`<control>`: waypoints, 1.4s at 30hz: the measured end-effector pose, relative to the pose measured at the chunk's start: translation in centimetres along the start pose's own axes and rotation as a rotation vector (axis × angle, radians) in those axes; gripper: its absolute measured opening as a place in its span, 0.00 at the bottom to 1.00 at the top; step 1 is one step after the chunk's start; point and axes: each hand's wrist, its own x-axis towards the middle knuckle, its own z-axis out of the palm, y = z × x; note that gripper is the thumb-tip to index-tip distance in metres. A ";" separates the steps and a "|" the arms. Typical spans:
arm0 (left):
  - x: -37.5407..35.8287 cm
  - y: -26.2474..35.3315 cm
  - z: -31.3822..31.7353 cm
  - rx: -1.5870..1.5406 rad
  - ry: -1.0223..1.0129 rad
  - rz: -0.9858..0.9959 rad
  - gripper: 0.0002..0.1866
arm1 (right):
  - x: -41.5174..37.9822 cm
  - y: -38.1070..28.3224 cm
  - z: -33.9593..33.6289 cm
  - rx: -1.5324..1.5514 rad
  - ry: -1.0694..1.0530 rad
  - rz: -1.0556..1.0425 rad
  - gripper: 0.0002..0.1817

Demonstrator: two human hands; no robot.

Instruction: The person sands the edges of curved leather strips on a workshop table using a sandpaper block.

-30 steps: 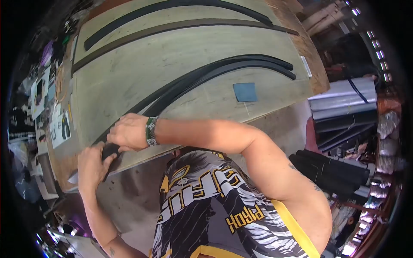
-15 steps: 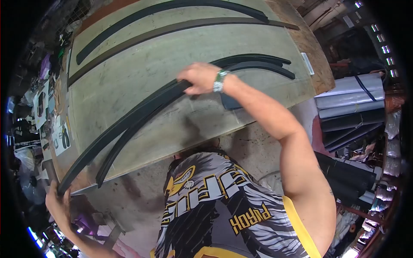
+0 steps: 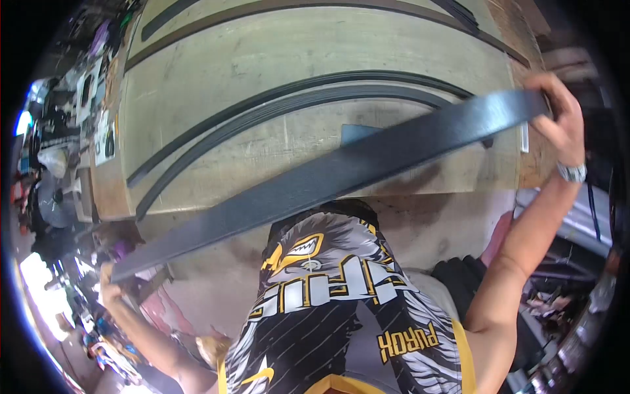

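A long black strip (image 3: 315, 169), leather-like with a smooth sheen, stretches across the view in front of my body, above the table's near edge. My right hand (image 3: 563, 117) grips its far right end, fingers and thumb closed round it. At the lower left end, my left hand (image 3: 110, 287) is closed on the strip. Behind it, two curved stacks of narrow dark strips lie on the table: the farther stack (image 3: 275, 87) and the nearer stack (image 3: 262, 113). A small blue-grey flat piece (image 3: 358, 134) is partly covered by the held strip.
The worktable (image 3: 315, 56) has a pale, worn surface. A brown strip (image 3: 262, 12) and more dark strips (image 3: 453, 12) lie toward its far side. Pliers and papers (image 3: 105, 134) are at the left edge. Rolls of material (image 3: 567, 220) stand at the right.
The held strip has been lifted off the table and turned to show its broad face. My right hand has moved right to its end; my left hand still holds the other end.
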 end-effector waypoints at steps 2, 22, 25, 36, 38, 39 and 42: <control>2.1 -1.1 4.0 -0.065 0.109 -0.034 0.21 | -1.3 0.4 -1.3 -0.060 0.005 0.091 0.22; 18.4 -16.4 4.0 1.262 0.732 -0.085 0.22 | -2.7 13.8 30.7 -0.444 0.320 0.385 0.18; 20.1 -16.8 8.8 1.480 0.845 0.149 0.31 | -2.4 12.2 31.7 -0.507 0.367 0.377 0.25; 34.2 -12.9 8.8 1.636 0.689 0.337 0.49 | 6.2 16.2 30.9 -0.451 -0.059 0.181 0.57; 35.3 -12.7 7.9 1.512 0.638 0.306 0.47 | 7.1 16.4 30.7 -0.460 -0.094 0.255 0.49; 35.7 -13.1 7.3 1.460 0.661 0.354 0.46 | 7.2 17.2 31.1 -0.468 -0.057 0.296 0.45; 36.3 -13.6 6.4 1.405 0.670 0.438 0.45 | 7.4 16.5 31.1 -0.417 -0.010 0.275 0.41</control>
